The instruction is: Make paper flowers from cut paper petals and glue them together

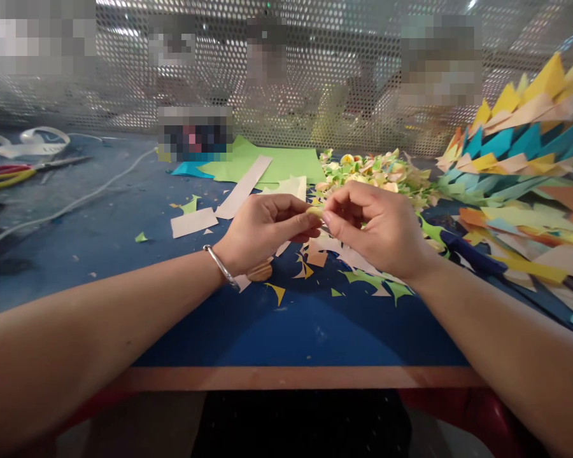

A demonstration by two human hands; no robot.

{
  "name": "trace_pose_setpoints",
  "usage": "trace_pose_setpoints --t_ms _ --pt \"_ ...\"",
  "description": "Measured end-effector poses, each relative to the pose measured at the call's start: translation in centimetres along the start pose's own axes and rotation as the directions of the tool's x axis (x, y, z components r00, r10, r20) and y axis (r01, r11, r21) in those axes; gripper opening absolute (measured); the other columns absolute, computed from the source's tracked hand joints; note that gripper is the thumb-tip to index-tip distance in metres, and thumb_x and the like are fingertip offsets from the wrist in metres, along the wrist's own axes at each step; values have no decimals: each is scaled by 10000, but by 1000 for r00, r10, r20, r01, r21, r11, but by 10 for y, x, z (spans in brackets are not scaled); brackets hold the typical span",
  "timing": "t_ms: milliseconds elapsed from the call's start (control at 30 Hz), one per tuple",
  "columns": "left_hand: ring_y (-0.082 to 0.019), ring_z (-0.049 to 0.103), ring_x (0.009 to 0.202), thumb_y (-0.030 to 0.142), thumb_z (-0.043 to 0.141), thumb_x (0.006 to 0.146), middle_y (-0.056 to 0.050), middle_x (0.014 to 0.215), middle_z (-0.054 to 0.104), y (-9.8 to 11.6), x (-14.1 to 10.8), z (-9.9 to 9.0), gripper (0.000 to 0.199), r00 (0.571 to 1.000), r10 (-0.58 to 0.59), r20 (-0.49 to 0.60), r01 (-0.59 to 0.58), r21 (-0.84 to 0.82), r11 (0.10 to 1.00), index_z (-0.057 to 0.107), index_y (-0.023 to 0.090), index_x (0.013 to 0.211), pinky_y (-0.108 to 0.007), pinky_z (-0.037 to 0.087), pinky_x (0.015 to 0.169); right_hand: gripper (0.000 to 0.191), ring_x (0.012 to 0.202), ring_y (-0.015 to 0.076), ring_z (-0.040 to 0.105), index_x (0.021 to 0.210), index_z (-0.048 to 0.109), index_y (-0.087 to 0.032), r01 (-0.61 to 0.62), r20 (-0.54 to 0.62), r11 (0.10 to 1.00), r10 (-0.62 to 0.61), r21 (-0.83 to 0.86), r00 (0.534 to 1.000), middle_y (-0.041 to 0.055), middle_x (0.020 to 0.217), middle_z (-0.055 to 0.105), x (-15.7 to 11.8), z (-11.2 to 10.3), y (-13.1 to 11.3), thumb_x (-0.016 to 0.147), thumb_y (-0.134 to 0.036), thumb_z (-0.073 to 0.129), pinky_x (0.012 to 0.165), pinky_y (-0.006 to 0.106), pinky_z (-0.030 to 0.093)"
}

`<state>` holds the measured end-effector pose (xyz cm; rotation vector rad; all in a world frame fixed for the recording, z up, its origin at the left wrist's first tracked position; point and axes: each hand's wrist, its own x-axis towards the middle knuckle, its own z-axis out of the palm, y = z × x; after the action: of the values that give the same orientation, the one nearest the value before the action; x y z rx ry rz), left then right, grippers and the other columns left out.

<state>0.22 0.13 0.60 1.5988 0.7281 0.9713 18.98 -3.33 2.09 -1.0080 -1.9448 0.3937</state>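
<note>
A small yellow-green paper piece [316, 210] is pinched between my two hands above the middle of the blue table. My left hand [272, 226], with a silver bangle at its wrist, is closed on the left end of it. From the right, my right hand [375, 226] grips the other end between thumb and forefinger. Cut paper scraps [363, 277] in green, white and orange lie below the hands. Just behind them is a heap of small curled paper pieces [375, 172].
Green sheets [286, 165] and a pale strip [244, 186] lie at the back. Layered folded paper [525, 140] rises at the right beside dark-blue-handled scissors [472, 252]. A white cable [76, 202] and colored-handled scissors [9, 177] are at the left. A perforated metal screen [296, 121] stands behind.
</note>
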Motion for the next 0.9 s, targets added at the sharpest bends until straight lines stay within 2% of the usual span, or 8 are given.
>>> trace_pose_setpoints --t_ms 133,400,700,900 --pt "-167 770 813 195 670 866 -69 817 784 2 1 -3 92 999 7 38 -6 -31 1000 732 130 881 -241 636 750 128 537 73 463 743 567 -189 -7 -11 1000 7 0 1000 -29 661 544 0 -1 2 849 -146 625 488 232 386" --pt "-163 767 761 190 678 860 -59 770 776 1 3 -1 72 1000 13 14 -12 -46 999 711 147 813 -239 640 705 123 517 69 460 746 564 -190 -18 -6 1000 19 19 1000 -35 646 544 0 -2 3 847 -157 626 469 226 375" --pt "-147 750 686 217 651 877 -51 721 747 3 -1 5 124 996 76 -56 -72 73 995 653 145 776 -224 631 647 118 516 70 452 762 567 -191 -63 30 994 61 86 998 -38 642 528 1 -1 5 856 -173 636 455 223 356" --pt "-140 737 698 219 656 868 -44 712 732 0 1 6 106 997 72 13 -73 73 995 649 148 790 -241 625 680 105 520 73 450 765 570 -189 -73 39 991 69 109 997 -38 644 537 1 -1 5 847 -166 632 463 227 357"
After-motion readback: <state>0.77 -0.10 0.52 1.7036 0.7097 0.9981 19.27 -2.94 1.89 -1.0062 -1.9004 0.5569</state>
